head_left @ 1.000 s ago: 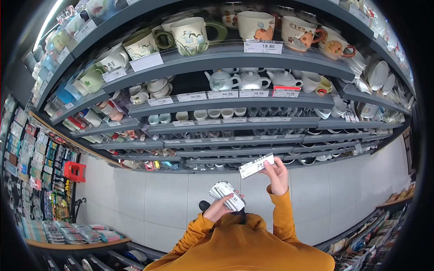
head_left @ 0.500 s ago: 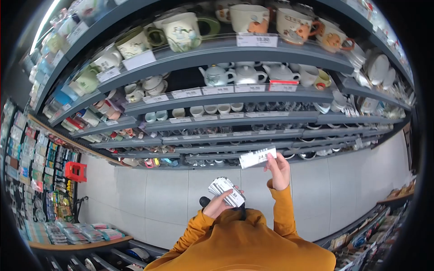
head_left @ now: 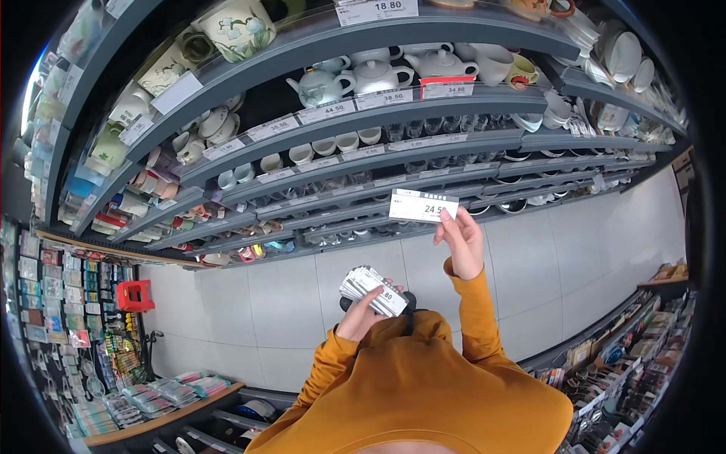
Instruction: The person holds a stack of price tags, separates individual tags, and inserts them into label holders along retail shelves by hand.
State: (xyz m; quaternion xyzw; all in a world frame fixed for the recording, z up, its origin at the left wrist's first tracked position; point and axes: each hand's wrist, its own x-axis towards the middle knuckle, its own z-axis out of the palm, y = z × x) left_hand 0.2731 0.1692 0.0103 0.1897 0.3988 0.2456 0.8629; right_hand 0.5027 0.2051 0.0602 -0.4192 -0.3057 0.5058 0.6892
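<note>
My left hand (head_left: 358, 321) is closed around a fanned stack of white price tags (head_left: 364, 286), held low in front of my body with the thumb across the top one. Higher and to the right, my right hand (head_left: 463, 244) pinches a single white price tag (head_left: 412, 206) by its right end. That tag reads 24.5, its last digits partly hidden by a finger. It is held out in front of the lower shelves, and I cannot tell whether it touches one. Both arms are in mustard sleeves.
Tiered grey shelves (head_left: 295, 136) curve across the view, with price tags along their edges. They bear teapots (head_left: 383, 76), flowered mugs (head_left: 240, 32), small cups and bowls. A red stool (head_left: 136, 296) stands on the left by hanging goods. Packets (head_left: 144, 399) lie on a lower-left counter; more racks stand lower right.
The view has tilted and shifted, so the shelves sit higher. My right hand has raised its tag, now more level and facing me. The left hand keeps the stack.
</note>
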